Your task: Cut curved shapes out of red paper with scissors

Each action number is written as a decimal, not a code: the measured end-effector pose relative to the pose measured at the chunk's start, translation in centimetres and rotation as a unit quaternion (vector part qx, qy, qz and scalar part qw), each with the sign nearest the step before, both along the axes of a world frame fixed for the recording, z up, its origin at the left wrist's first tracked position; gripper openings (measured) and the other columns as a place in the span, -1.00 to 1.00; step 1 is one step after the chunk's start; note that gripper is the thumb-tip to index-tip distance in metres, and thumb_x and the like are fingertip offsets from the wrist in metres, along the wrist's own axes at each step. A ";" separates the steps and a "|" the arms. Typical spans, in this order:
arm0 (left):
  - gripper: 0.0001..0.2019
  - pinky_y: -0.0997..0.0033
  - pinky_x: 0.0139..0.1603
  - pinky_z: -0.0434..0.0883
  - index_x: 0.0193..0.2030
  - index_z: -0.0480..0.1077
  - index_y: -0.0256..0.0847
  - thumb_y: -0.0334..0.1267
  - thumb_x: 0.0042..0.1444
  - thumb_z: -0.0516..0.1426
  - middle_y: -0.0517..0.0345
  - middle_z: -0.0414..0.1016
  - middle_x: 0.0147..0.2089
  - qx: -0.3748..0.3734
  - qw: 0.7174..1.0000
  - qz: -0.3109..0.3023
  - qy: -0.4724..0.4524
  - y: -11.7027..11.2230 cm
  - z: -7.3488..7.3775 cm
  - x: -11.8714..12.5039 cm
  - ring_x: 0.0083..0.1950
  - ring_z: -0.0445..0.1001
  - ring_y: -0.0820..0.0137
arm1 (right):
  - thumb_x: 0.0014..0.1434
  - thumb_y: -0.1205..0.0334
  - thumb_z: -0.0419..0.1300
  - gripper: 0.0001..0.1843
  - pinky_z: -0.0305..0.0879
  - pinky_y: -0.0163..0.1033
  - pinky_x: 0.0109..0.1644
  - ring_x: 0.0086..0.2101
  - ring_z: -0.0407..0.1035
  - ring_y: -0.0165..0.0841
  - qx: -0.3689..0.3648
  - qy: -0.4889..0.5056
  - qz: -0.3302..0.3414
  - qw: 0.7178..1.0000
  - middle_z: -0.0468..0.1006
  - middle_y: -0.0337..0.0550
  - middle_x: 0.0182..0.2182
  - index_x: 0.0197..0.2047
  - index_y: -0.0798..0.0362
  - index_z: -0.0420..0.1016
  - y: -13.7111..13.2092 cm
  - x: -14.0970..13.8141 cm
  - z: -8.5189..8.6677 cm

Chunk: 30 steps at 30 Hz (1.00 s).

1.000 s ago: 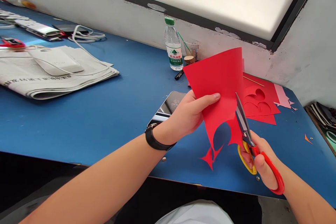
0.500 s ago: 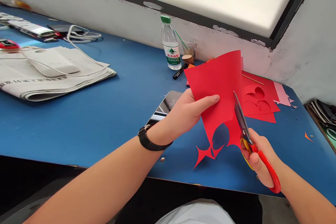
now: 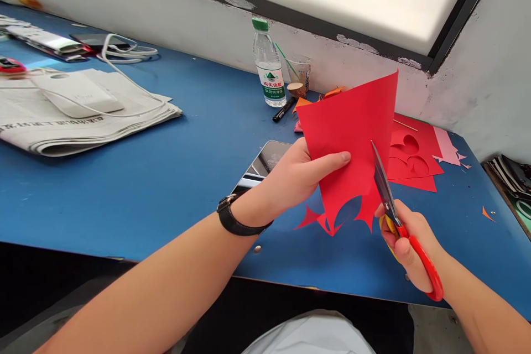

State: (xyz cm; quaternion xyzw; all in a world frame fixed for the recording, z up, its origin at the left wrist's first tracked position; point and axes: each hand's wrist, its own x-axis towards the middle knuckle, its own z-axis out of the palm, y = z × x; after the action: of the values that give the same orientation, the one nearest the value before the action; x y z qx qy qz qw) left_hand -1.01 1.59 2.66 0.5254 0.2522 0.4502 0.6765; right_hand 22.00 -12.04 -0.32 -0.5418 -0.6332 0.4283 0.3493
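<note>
My left hand [image 3: 301, 177] grips a folded red paper sheet [image 3: 348, 133] and holds it tilted above the blue table [image 3: 166, 177]; the thumb lies across its front. The paper's lower edge has curved cut-outs and pointed tabs. My right hand [image 3: 409, 243] is closed on red and yellow scissors [image 3: 394, 215]. Their blades are nearly closed and point up into the paper's right side. A dark watch sits on my left wrist.
A phone [image 3: 263, 163] lies under my left hand. A water bottle [image 3: 269, 66], a plastic cup [image 3: 299, 72] and a black pen [image 3: 283, 110] stand by the wall. Cut red sheets [image 3: 415, 160] lie at the right. Folded newspapers [image 3: 83, 116] with a white device and cable lie at the left.
My left hand has turned the red paper clockwise, swinging its pointed lower tabs leftward and upward. The scissor blades have closed further and moved up into the paper.
</note>
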 end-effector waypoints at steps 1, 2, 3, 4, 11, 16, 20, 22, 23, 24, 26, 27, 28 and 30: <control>-0.62 0.21 -0.08 0.75 0.01 0.73 -0.19 -0.03 0.17 0.55 -0.09 0.83 0.09 0.001 1.000 -0.005 0.003 0.0 -0.1 0.0 0.03 0.81 -0.04 | 0.19 -0.87 0.01 0.00 0.00 -0.19 -0.39 -0.45 0.05 -0.36 0.000 0.001 0.000 1.000 0.20 -0.40 -0.44 0.07 -0.09 0.45 0.0 0.0 -0.1; -0.63 0.22 -0.09 0.74 0.00 0.73 -0.19 -0.02 0.17 0.55 -0.08 0.83 0.07 0.003 1.000 -0.006 0.004 0.1 -0.1 0.0 0.01 0.80 -0.01 | 0.18 -0.88 0.02 0.00 0.00 -0.20 -0.39 -0.45 0.05 -0.36 0.000 0.001 0.001 1.000 0.19 -0.40 -0.44 0.07 -0.09 0.46 0.0 0.1 -0.2; -0.64 0.23 -0.10 0.73 -0.02 0.73 -0.18 -0.02 0.17 0.55 -0.07 0.83 0.06 0.004 1.000 -0.004 0.003 0.1 -0.1 0.0 -0.01 0.80 0.00 | 0.17 -0.88 0.02 0.01 0.00 -0.20 -0.39 -0.46 0.05 -0.36 -0.001 -0.001 0.001 1.000 0.19 -0.41 -0.44 0.06 -0.09 0.47 0.0 0.1 -0.2; -0.65 0.24 -0.10 0.73 -0.03 0.73 -0.18 -0.03 0.17 0.55 -0.06 0.83 0.05 0.004 1.000 -0.001 0.002 0.1 -0.1 0.0 -0.01 0.79 0.01 | 0.17 -0.88 0.02 0.00 0.00 -0.20 -0.39 -0.46 0.04 -0.36 -0.002 -0.004 0.002 1.000 0.19 -0.41 -0.44 0.06 -0.09 0.47 0.0 0.1 -0.2; -0.67 0.28 -0.15 0.71 -0.08 0.72 -0.19 -0.07 0.14 0.57 0.00 0.81 -0.06 -0.014 1.000 0.001 -0.005 -0.1 0.3 0.0 -0.10 0.76 0.12 | 0.23 -0.85 -0.01 -0.02 0.03 -0.21 -0.40 -0.45 0.05 -0.35 0.012 -0.009 0.008 1.000 0.22 -0.38 -0.42 0.08 -0.07 0.45 -0.2 0.1 -0.1; -0.67 0.28 -0.12 0.74 -0.03 0.74 -0.16 -0.09 0.15 0.58 0.00 0.84 -0.01 -0.040 0.999 -0.018 -0.022 -0.2 0.2 -0.1 -0.08 0.79 0.09 | 0.21 -0.86 0.03 -0.02 0.00 -0.20 -0.39 -0.42 0.02 -0.35 0.009 0.016 -0.004 1.000 0.21 -0.37 -0.40 0.05 -0.07 0.46 -0.2 0.0 -0.4; -0.68 0.28 -0.11 0.76 0.02 0.75 -0.12 -0.10 0.18 0.56 0.00 0.85 0.04 -0.058 0.997 -0.035 -0.032 -0.3 0.1 0.1 -0.06 0.82 0.07 | 0.19 -0.87 0.04 -0.01 -0.02 -0.21 -0.41 -0.43 0.00 -0.37 0.004 0.030 -0.009 0.999 0.21 -0.37 -0.40 0.07 -0.08 0.46 -0.2 0.0 -0.7; -0.65 0.25 -0.10 0.77 0.05 0.75 -0.14 -0.09 0.18 0.56 -0.04 0.85 0.06 -0.056 0.997 -0.037 -0.030 -0.3 0.1 0.1 -0.02 0.83 0.02 | 0.22 -0.86 0.02 -0.02 -0.02 -0.22 -0.43 -0.45 0.00 -0.37 0.008 0.029 -0.002 1.000 0.20 -0.38 -0.40 0.09 -0.08 0.45 -0.2 -0.1 -0.7; -0.63 0.24 -0.09 0.77 0.06 0.75 -0.15 -0.09 0.17 0.56 -0.05 0.85 0.07 -0.055 0.997 -0.036 -0.030 -0.2 0.1 0.2 -0.01 0.83 0.01 | 0.23 -0.85 0.00 -0.01 0.00 -0.23 -0.44 -0.45 0.01 -0.37 0.010 0.027 -0.002 1.000 0.20 -0.38 -0.40 0.10 -0.08 0.45 -0.3 -0.1 -0.7; -0.63 0.23 -0.09 0.77 0.05 0.75 -0.16 -0.09 0.16 0.56 -0.07 0.85 0.06 -0.054 0.998 -0.034 -0.029 -0.2 0.1 0.2 -0.01 0.83 0.00 | 0.23 -0.86 -0.01 -0.01 0.02 -0.23 -0.44 -0.45 0.02 -0.37 0.010 0.026 -0.002 1.000 0.19 -0.38 -0.41 0.10 -0.08 0.45 -0.3 -0.1 -0.7; -0.63 0.24 -0.10 0.77 0.03 0.75 -0.18 -0.10 0.15 0.57 -0.07 0.85 0.04 -0.055 0.998 -0.030 -0.030 -0.2 0.2 0.2 -0.02 0.82 0.01 | 0.20 -0.88 -0.02 0.01 0.02 -0.24 -0.45 -0.46 0.02 -0.38 0.003 0.025 -0.005 1.000 0.18 -0.38 -0.40 0.09 -0.08 0.45 -0.4 -0.1 -0.7; -0.64 0.25 -0.11 0.76 0.01 0.75 -0.18 -0.11 0.14 0.57 -0.07 0.85 0.03 -0.056 0.997 -0.030 -0.033 -0.2 0.2 0.2 -0.04 0.82 0.03 | 0.19 -0.89 -0.03 0.02 0.00 -0.24 -0.45 -0.45 0.00 -0.38 0.001 0.025 -0.007 1.000 0.18 -0.38 -0.40 0.08 -0.08 0.45 -0.4 -0.1 -0.7; -0.66 0.27 -0.11 0.76 0.00 0.75 -0.18 -0.11 0.14 0.57 -0.05 0.85 0.01 -0.057 0.997 -0.033 -0.036 -0.2 0.3 0.2 -0.05 0.82 0.05 | 0.19 -0.89 -0.03 0.02 -0.02 -0.24 -0.45 -0.45 -0.02 -0.38 -0.001 0.025 -0.008 1.000 0.17 -0.38 -0.40 0.08 -0.08 0.45 -0.4 -0.1 -0.6; -0.67 0.29 -0.13 0.75 -0.03 0.75 -0.17 -0.12 0.13 0.58 -0.03 0.85 -0.02 -0.063 0.997 -0.037 -0.039 -0.2 0.3 0.2 -0.07 0.81 0.08 | 0.16 -0.90 0.00 0.02 -0.07 -0.23 -0.43 -0.45 -0.05 -0.38 -0.008 0.027 -0.008 1.000 0.14 -0.40 -0.41 0.07 -0.09 0.46 -0.3 0.0 -0.7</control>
State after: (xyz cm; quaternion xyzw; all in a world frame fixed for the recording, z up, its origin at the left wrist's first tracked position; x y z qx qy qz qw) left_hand -0.78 1.41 2.95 0.4724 0.2341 0.4281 0.7340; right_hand 22.05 -12.35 -0.98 -0.5376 -0.6158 0.4451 0.3655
